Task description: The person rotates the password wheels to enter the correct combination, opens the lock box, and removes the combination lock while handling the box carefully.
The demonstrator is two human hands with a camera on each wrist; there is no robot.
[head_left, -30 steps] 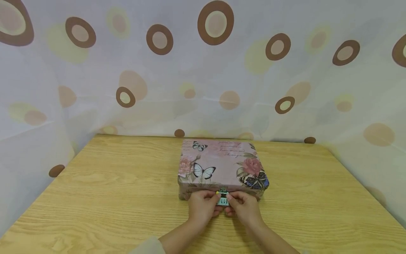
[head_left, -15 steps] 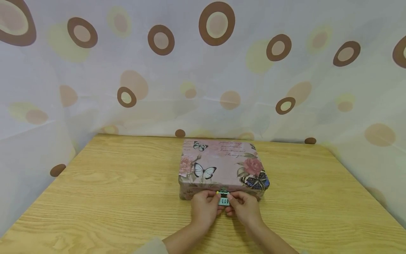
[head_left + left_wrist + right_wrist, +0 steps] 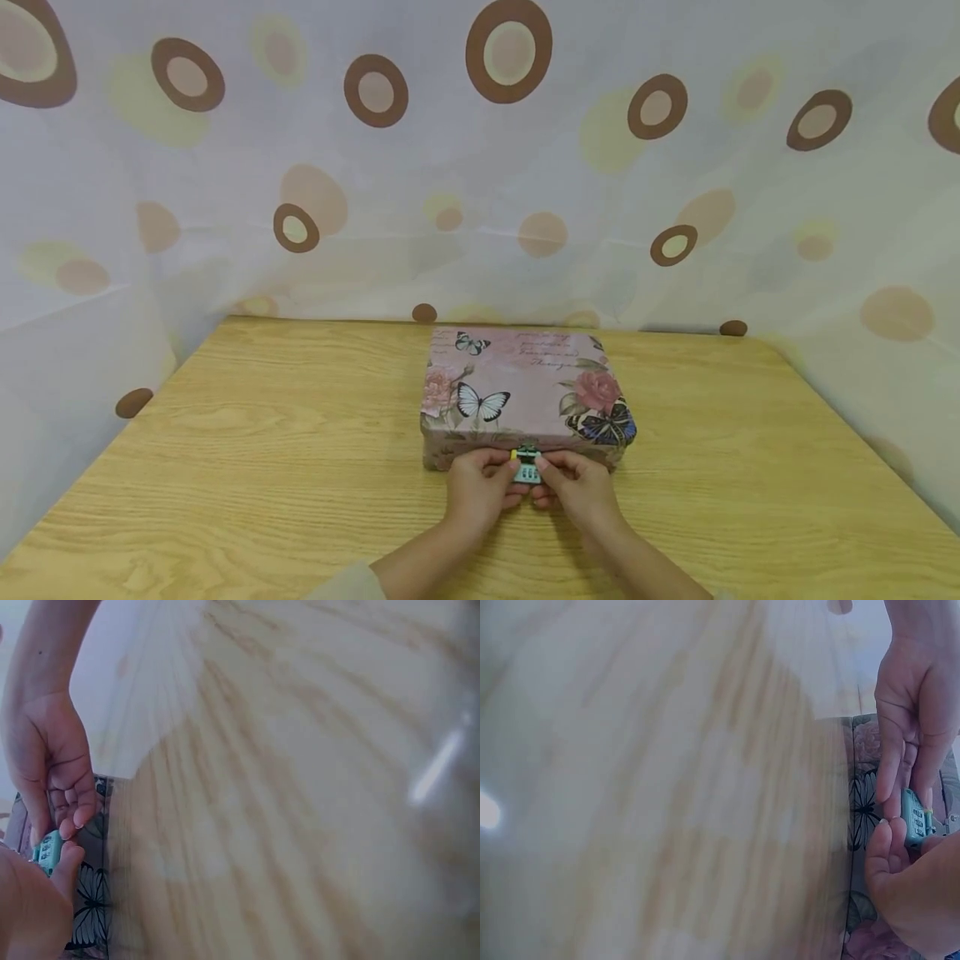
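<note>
A small light-green combination padlock (image 3: 527, 473) with number dials hangs at the front clasp (image 3: 528, 448) of a pink box (image 3: 525, 375) printed with flowers and butterflies. My left hand (image 3: 474, 493) pinches the lock's left side, where a bit of yellow shows by the thumb. On the other side my right hand (image 3: 587, 493) pinches it between thumb and fingers. In the left wrist view the padlock (image 3: 49, 853) sits between both hands, its dials showing. The right wrist view has the padlock (image 3: 913, 817) between the fingertips. The box lid is down. Fingers hide part of the box front.
The box stands on a wooden table (image 3: 262, 450), towards its back edge. Behind and at both sides hangs a pale curtain (image 3: 480, 183) with brown and yellow ovals.
Both hands stay on the padlock. Slightly more of its yellow part shows beside my left thumb. The head view has shifted a little; the box has not visibly moved.
</note>
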